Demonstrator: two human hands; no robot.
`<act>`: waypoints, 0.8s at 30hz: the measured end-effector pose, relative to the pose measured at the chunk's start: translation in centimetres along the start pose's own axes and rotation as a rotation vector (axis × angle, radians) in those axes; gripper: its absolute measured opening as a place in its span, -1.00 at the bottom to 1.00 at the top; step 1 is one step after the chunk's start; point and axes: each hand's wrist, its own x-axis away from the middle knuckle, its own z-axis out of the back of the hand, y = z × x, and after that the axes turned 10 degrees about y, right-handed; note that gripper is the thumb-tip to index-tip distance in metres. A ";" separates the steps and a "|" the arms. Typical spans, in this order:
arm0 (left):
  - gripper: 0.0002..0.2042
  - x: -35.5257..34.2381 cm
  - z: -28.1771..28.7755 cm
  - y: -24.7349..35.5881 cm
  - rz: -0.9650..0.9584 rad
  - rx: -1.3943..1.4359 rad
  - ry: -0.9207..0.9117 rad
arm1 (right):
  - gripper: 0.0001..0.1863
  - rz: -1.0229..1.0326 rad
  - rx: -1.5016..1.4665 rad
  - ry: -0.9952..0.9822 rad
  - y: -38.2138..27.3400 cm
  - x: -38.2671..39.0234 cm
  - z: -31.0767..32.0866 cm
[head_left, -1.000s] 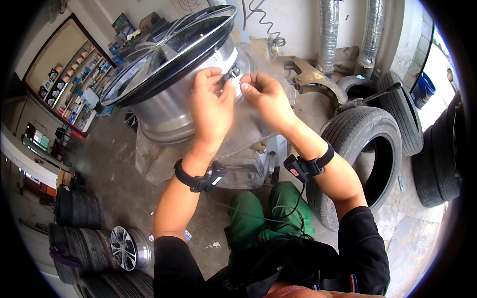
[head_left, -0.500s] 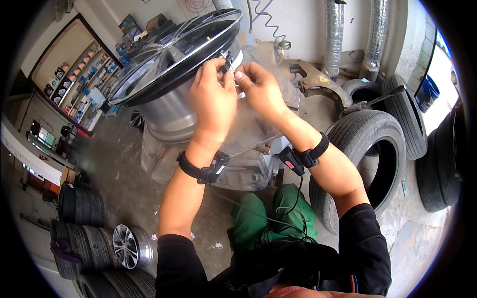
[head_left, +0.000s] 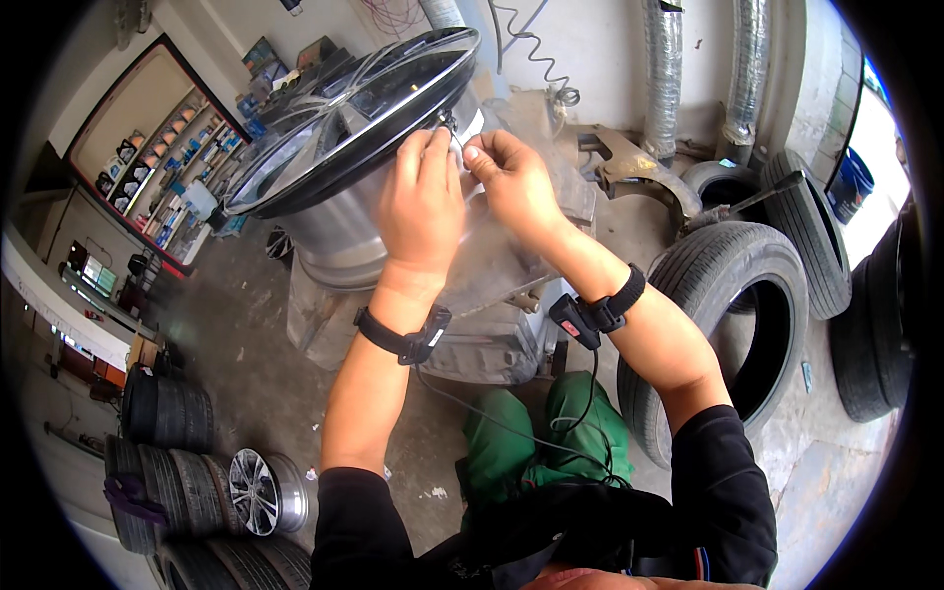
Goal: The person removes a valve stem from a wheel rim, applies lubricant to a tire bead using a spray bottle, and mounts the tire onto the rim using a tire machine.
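Observation:
A bare alloy wheel (head_left: 334,231), silver with black-edged spokes, lies tilted on a grey stand in front of me. At its near right edge, my left hand (head_left: 423,211) reaches up with its fingers closed around a small black part (head_left: 447,120), whose lower end they hide. Close beside it, my right hand (head_left: 513,182) pinches thumb against forefinger. What sits in that pinch is too small to make out. Both pairs of fingertips meet just below the rim's lip. Each wrist wears a black strap with a small box.
Under the wheel stands a worn grey machine base (head_left: 482,339). To the right, a loose tyre (head_left: 678,295) stands near a metal arm (head_left: 639,172). Tyres (head_left: 177,482) and another alloy wheel (head_left: 254,492) are at lower left. A cable (head_left: 492,418) hangs between my wrists.
My left fingers have shifted slightly down from the black part's top, so more of it shows. The right hand keeps its pinch. The whole view has moved a little.

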 end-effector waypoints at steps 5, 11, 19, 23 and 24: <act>-0.74 -1.1 1.1 0.0 -0.068 -0.192 -0.024 | -0.80 -0.014 -0.016 0.024 -0.3 0.1 -0.6; -0.72 -0.9 0.9 -0.9 -0.104 -0.163 -0.015 | -0.81 -0.030 -0.041 0.042 -0.2 0.3 -0.9; -0.72 -1.0 0.8 -0.9 -0.119 -0.163 0.002 | -0.81 -0.021 -0.048 0.045 -0.2 0.3 -0.9; -0.72 -0.9 0.8 -0.9 -0.116 -0.162 0.005 | -0.80 -0.032 -0.040 0.042 -0.1 0.2 -0.9; -0.72 -1.0 0.9 -0.8 -0.112 -0.162 0.001 | -0.80 -0.039 -0.039 0.037 -0.1 0.1 -0.8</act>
